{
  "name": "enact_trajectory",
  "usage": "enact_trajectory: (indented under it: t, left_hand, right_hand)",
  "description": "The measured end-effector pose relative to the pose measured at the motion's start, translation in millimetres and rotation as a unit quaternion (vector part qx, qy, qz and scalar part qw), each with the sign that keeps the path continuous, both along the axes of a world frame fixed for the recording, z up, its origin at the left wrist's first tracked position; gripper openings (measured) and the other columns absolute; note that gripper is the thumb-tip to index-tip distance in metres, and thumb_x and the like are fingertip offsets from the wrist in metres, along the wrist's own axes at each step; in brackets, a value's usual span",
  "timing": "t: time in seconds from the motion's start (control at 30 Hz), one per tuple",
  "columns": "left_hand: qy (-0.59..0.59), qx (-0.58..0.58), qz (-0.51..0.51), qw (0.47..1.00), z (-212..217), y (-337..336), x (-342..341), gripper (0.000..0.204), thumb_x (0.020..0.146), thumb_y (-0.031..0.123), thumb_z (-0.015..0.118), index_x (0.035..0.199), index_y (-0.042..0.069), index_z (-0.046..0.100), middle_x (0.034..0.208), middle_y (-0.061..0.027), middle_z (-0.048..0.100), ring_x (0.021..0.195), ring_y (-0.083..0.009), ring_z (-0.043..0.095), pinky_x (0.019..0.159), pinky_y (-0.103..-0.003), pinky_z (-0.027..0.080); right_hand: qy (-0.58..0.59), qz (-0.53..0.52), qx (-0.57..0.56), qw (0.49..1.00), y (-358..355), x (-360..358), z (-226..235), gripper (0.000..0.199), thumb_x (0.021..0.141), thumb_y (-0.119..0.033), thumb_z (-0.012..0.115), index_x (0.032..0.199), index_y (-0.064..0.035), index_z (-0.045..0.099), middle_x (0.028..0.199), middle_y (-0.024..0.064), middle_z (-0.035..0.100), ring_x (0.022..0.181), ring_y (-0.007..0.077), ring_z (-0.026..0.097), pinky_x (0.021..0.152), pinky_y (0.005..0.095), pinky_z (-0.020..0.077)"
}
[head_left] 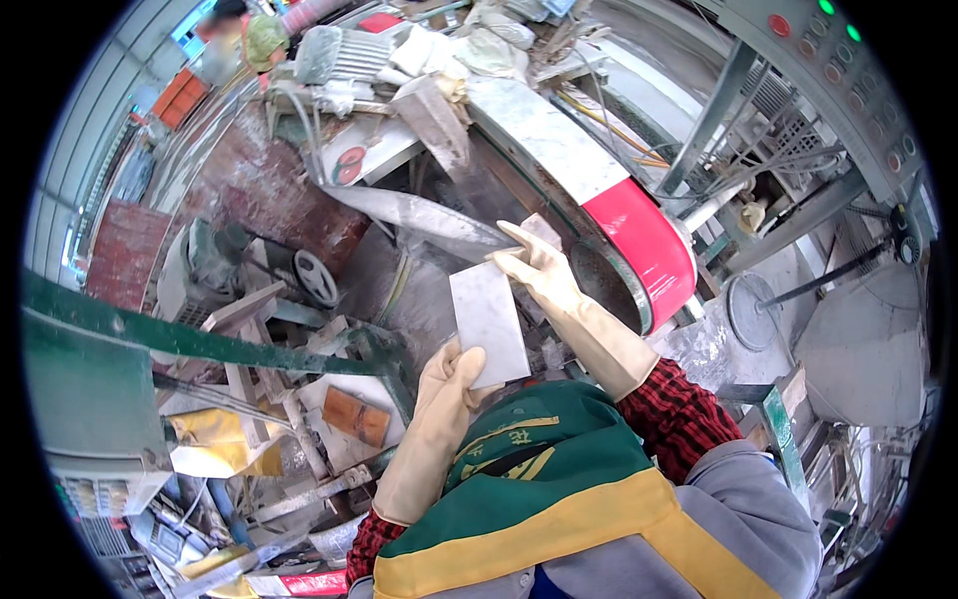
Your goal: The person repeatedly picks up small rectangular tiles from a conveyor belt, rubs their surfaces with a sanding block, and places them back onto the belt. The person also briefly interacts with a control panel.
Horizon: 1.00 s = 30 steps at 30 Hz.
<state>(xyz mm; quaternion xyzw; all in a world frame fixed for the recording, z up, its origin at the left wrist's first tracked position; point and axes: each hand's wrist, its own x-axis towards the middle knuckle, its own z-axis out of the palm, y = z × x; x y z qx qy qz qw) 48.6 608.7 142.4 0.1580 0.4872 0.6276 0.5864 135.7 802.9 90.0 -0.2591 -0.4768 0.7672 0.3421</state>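
Note:
In front of my body I hold a white rectangular stone tile [489, 324] with faint grey veining, tilted, its broad face up. My left hand [447, 384], in a cream rubber glove, is closed on the tile's lower left edge, thumb on top. At the tile's upper right corner is my right hand [549, 280], gloved alike. Its fingers are stretched out and apart, and one appears to touch the corner. Just behind that hand a small pale block [542, 230] shows in part.
A machine bed with a white top [559, 140] and red rounded end [649, 250] stands ahead right. A control panel [848, 80] overhangs the upper right. On the left are a green beam [200, 334], a handwheel [315, 278] and a brown block [356, 415]. Another person [261, 40] is far left.

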Motion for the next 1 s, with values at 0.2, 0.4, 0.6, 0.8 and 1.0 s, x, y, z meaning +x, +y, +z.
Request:
enact_trajectory:
  t: [0.2,0.4,0.6,0.8,1.0]
  left_hand:
    - [0.071,0.004,0.048,0.996,-16.6,37.5,1.6,0.047,0.093,0.022,0.065,0.131,-0.001,0.050,0.117,-0.0082,0.066,0.100,-0.0156,0.067,0.081,-0.028,0.057]
    - [0.112,0.025,-0.099,0.988,21.1,59.3,-1.0,0.038,0.089,0.010,0.067,0.123,-0.003,0.055,0.112,-0.0079,0.066,0.099,-0.0136,0.064,0.089,-0.029,0.050]
    - [0.253,-0.101,-0.040,0.961,3.1,92.6,-29.6,0.030,0.083,0.012,0.076,0.106,-0.001,0.062,0.096,-0.0061,0.067,0.087,-0.0121,0.062,0.081,-0.026,0.048]
    - [0.182,-0.055,0.026,0.981,-11.0,121.2,-19.7,0.036,0.093,0.020,0.066,0.118,-0.004,0.057,0.106,-0.0115,0.066,0.093,-0.0150,0.062,0.085,-0.028,0.049]
    - [0.200,-0.079,-0.191,0.958,-36.1,81.2,4.0,0.043,0.092,0.013,0.066,0.129,-0.002,0.051,0.117,-0.0114,0.063,0.106,-0.0160,0.059,0.093,-0.029,0.046]
  right_hand:
    - [-0.093,0.191,0.006,0.977,-19.1,62.3,12.8,0.065,0.089,-0.015,0.071,0.146,-0.0047,0.041,0.084,0.0010,0.064,0.074,0.0059,0.056,0.064,0.0209,0.0466]
    - [-0.019,0.168,-0.126,0.977,-24.1,85.3,30.0,0.062,0.088,-0.013,0.069,0.144,-0.0050,0.044,0.087,-0.0020,0.061,0.070,0.0033,0.053,0.060,0.0180,0.0449]
    - [0.002,0.202,-0.149,0.968,-20.1,99.8,42.0,0.066,0.086,-0.015,0.070,0.145,-0.0058,0.042,0.083,-0.0055,0.057,0.071,0.0013,0.052,0.059,0.0161,0.0437]
    - [0.016,0.159,-0.147,0.976,-16.1,104.1,36.1,0.067,0.085,-0.008,0.068,0.145,-0.0033,0.040,0.087,-0.0025,0.062,0.070,0.0029,0.054,0.059,0.0174,0.0445]
    - [-0.051,-0.136,-0.028,0.989,47.2,84.8,-28.4,0.056,0.087,0.000,0.058,0.141,-0.0018,0.042,0.088,0.0058,0.068,0.070,0.0092,0.062,0.058,0.0210,0.0488]
